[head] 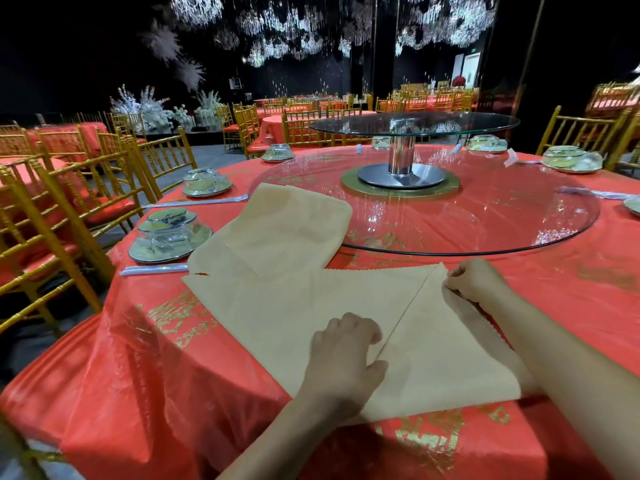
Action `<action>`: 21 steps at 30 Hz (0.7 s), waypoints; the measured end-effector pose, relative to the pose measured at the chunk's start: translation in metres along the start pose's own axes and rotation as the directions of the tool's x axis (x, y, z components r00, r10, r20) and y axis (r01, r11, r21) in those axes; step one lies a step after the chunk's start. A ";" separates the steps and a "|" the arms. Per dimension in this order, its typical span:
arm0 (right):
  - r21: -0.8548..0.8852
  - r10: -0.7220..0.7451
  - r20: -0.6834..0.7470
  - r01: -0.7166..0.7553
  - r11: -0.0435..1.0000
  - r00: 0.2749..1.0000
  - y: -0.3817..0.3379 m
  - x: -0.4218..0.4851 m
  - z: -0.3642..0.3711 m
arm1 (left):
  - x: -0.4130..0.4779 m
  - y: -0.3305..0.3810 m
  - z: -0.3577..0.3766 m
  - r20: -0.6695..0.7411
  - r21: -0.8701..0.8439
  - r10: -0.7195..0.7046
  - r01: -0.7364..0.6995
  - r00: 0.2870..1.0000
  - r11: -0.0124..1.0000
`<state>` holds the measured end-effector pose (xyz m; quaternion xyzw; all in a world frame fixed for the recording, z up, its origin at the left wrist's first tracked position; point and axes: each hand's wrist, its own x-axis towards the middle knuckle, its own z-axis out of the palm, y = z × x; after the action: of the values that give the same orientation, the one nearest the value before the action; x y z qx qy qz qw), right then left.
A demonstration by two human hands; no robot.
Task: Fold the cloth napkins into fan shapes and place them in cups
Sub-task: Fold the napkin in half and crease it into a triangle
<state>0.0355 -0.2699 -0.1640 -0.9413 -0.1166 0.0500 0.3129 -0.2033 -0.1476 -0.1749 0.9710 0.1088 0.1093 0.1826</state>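
Early folding: napkin [294,306] is lying flat on the counter [207,393] at lower centre, left grip [346,355] pinching its diagonal fold edge, right grip [474,278] pinching the upper-right corner; next move is likely calling for even pleats.

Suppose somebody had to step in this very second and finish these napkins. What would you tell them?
Left hand: pinches the napkin at the fold's near end.
Right hand: pinches the fold's far end.
The napkin lies flat on the red table. Spare napkins are piled behind it, partly on the glass turntable.
Done: one fold begun, no pleats yet.
Left: pleat the napkins into fans and set them in cups. The glassware appears upturned on plates.
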 end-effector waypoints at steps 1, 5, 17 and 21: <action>-0.009 -0.001 -0.003 0.001 1.000 1.000 0.000 0.001 0.001 | 0.001 0.002 -0.001 -0.005 0.005 0.047 -0.047 0.999 0.999; -0.034 -0.016 -0.010 0.016 0.999 1.000 0.000 0.002 -0.001 | 0.008 0.009 0.000 0.102 0.084 0.183 -0.192 0.978 0.978; -0.555 -0.346 0.043 0.311 0.772 0.937 -0.043 -0.048 0.018 | 0.003 0.005 0.012 0.143 0.248 0.162 -0.194 0.976 0.949; -0.619 -0.376 0.057 0.329 0.713 0.925 -0.028 -0.056 0.033 | 0.004 0.003 0.009 0.166 0.216 0.146 -0.180 0.975 0.960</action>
<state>-0.0293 -0.2429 -0.1727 -0.9525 -0.2921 -0.0860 -0.0047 -0.1964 -0.1527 -0.1812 0.9967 0.0262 0.0380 0.0671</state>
